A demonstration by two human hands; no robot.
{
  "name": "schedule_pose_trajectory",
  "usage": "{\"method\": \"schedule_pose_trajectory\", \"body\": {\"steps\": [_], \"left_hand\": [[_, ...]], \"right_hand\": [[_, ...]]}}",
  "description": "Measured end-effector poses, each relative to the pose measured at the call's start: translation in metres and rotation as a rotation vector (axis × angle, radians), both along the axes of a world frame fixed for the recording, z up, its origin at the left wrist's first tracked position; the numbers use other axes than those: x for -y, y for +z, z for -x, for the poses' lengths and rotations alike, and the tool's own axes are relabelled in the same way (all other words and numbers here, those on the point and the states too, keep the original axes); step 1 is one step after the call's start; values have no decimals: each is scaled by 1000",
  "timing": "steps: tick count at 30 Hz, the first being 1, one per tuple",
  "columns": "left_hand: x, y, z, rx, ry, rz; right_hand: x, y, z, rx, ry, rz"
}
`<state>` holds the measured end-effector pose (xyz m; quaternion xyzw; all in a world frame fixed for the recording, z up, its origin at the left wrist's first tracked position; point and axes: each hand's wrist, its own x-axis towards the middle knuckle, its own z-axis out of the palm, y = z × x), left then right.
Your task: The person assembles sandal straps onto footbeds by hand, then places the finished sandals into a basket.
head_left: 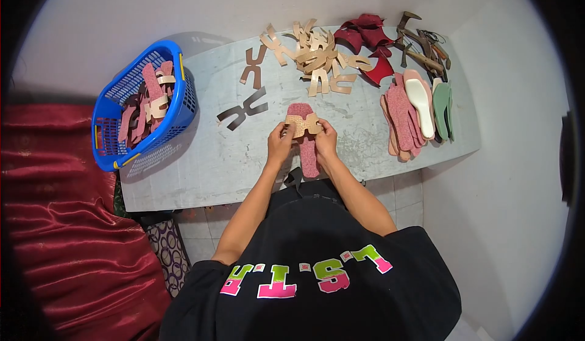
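A pink speckled sole (pixel 309 158) lies lengthwise near the table's front edge, its upper end pointing away from me. Across it sits a tan woven strap piece (pixel 298 125). My left hand (pixel 280 143) pinches the strap's left end, and my right hand (pixel 326 138) has its fingers closed on the right end, beside the sole. The strap's underside is hidden. To the left of the hands lie a dark H-shaped strap (pixel 242 109) and a brown one (pixel 253 67).
A blue basket (pixel 189 100) with pink sandals stands at the left. Tan straps (pixel 317 57) are heaped at the back, beside dark red pieces (pixel 379 68) and hammers (pixel 426 57). Pink soles (pixel 399 112), a white sole (pixel 419 100) and green soles (pixel 442 109) lie right on the table (pixel 201 185).
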<state>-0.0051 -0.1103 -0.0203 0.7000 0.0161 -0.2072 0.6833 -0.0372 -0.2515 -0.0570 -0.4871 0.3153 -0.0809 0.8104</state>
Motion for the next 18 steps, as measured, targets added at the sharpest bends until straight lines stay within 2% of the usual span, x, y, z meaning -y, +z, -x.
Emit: {"method": "schedule_pose_trajectory", "body": {"steps": [2, 4, 10, 14, 18], "left_hand": [[0, -19, -4, 75, 26, -71], [4, -4, -1, -26, 126, 21], [-2, -9, -5, -88, 178, 7], [1, 1, -2, -123, 246, 91], [-5, -14, -6, -79, 172, 76]], "right_hand": [[-1, -4, 1, 3, 2, 19], [-2, 0, 0, 61, 31, -182], [-5, 19, 1, 95, 73, -278], [-5, 19, 1, 84, 77, -246], [-5, 12, 1, 58, 70, -211]]}}
